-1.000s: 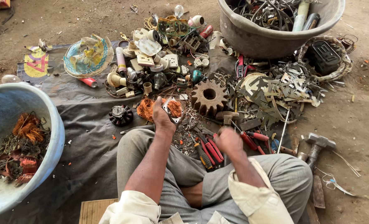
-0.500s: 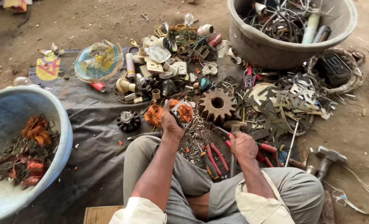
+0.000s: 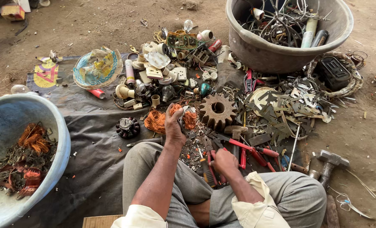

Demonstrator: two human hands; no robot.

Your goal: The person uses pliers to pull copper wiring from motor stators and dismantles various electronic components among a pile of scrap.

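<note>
I sit cross-legged on a dark sheet [image 3: 95, 139]. My left hand [image 3: 174, 125] grips a small motor part with orange copper windings [image 3: 156, 120] bulging out on both sides of it. My right hand [image 3: 224, 162] rests lower, closed around the red handles of a pair of pliers [image 3: 216, 165], close to my knee. A screwdriver with a dark handle [image 3: 207, 171] lies just left of that hand. A rusty toothed gear [image 3: 217, 111] lies right of the copper part.
A blue tub [image 3: 59, 126] at left holds copper wire and scrap. A grey tub [image 3: 276, 50] of wires stands at the back right. Switches, sockets, metal plates [image 3: 293, 109], red-handled tools [image 3: 255, 150] and a hammer [image 3: 329, 162] litter the sheet and dirt.
The view has shifted slightly. My left hand stays on the copper-wound part. My right hand has dropped from near the part down toward my knee and closed on the pliers.
</note>
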